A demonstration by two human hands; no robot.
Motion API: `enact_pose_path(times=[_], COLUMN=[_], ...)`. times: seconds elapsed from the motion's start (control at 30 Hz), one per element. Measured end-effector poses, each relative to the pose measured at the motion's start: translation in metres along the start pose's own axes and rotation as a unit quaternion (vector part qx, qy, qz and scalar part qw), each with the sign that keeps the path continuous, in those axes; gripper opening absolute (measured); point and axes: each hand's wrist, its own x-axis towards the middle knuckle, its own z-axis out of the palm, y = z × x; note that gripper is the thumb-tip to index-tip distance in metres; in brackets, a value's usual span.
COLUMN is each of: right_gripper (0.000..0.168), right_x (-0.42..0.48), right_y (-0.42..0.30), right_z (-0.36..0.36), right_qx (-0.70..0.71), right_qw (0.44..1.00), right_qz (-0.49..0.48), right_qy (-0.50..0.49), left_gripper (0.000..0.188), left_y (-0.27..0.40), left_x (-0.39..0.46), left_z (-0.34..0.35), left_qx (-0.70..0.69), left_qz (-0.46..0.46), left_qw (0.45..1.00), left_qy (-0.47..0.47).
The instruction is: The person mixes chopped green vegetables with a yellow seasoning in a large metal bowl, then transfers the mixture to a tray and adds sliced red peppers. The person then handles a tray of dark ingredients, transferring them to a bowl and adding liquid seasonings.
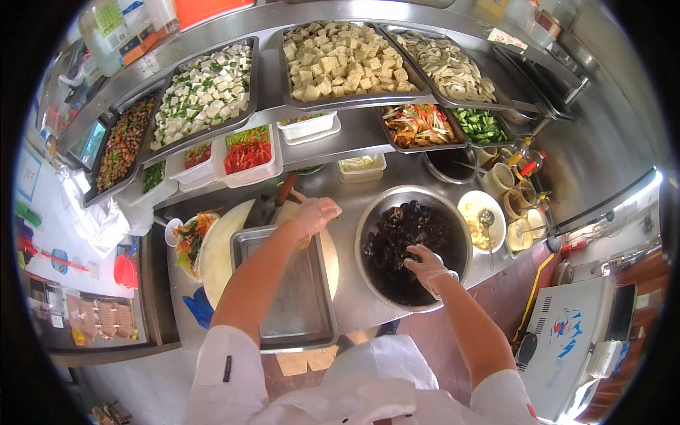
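Observation:
My right hand, in a clear plastic glove, reaches into a large round metal bowl and touches the dark wood ear fungus in it; whether its fingers grip any is unclear. My left hand, also gloved, is raised over the far end of a rectangular metal tray, near the wooden handle of a cleaver. Its fingers are partly hidden, so its hold cannot be told. The bare tray rests partly on a round cutting board.
A bowl of mixed shredded vegetables stands left of the board. A white bowl of minced garlic with a spoon stands right of the metal bowl, by several sauce containers. The shelf above holds trays of cubed tofu and other foods.

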Motion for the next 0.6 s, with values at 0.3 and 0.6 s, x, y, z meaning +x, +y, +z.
enact_pose_path(times=[0.3, 0.6], right_gripper=[0.049, 0.047], right_x=[0.011, -0.001], right_y=[-0.028, -0.018], right_z=[-0.017, -0.025], right_qx=[0.225, 0.386], right_qw=[0.965, 0.906], right_qz=[0.097, 0.079], right_qy=[0.088, 0.156], left_gripper=[0.031, 0.032], left_y=[-0.063, -0.079], left_x=[0.128, 0.17], left_z=[-0.045, -0.091], left_qx=[-0.321, -0.356], left_qz=[-0.258, -0.286], left_qw=[0.9, 0.886], left_qy=[-0.143, -0.078])
